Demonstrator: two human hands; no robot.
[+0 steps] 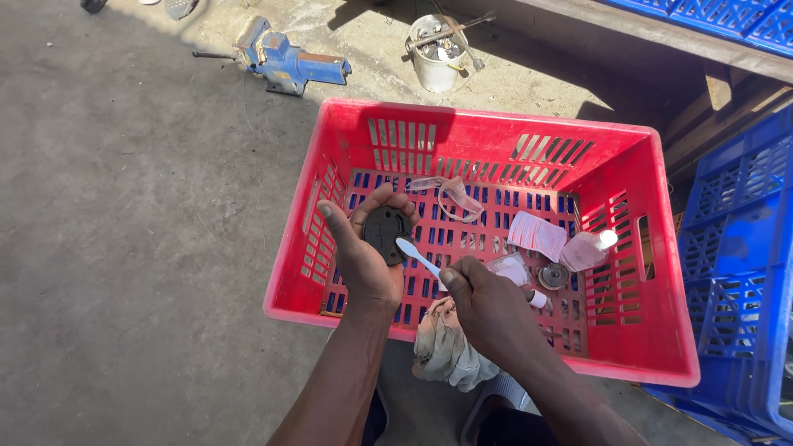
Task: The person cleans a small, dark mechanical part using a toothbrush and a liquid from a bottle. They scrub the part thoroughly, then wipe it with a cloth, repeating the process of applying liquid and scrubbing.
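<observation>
Over the red crate point(661, 272) holding a bottle point(588, 249), left hand point(363, 256) grips a black part point(386, 233), right hand point(487, 310) a toothbrush point(417, 258).

body: two bare forearms | sleeves: none showing | hands point(363, 264): ungloved; no rings or watch

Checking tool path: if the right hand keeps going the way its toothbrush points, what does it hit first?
Probably the dark rounded part held in the left hand: the right hand aims the white-and-blue toothbrush up-left, head at its face. Contact unclear.
</observation>
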